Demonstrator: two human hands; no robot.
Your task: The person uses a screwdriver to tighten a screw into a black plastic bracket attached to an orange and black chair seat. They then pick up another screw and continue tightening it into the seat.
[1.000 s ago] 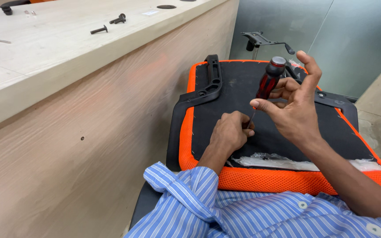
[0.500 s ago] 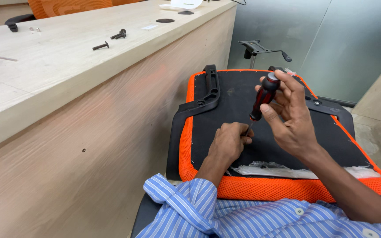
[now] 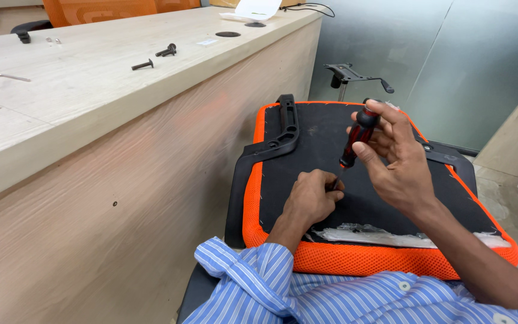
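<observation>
Right hand clenches screwdriver, left hand pinches its tip on upturned orange seat; driver should stay upright, pressed firmly.

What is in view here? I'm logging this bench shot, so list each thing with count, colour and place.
chair seat: one, orange mesh edge, black underside up, on the lap
armrest bracket: one, black, seat's left edge
screwdriver: one, red and black handle, tip down at the seat
bolts: three, black, on the desk
desk: one, pale wood, left
chair mechanism: one, black, by the glass wall
left hand: at the screwdriver tip
right hand: gripping the screwdriver handle
</observation>
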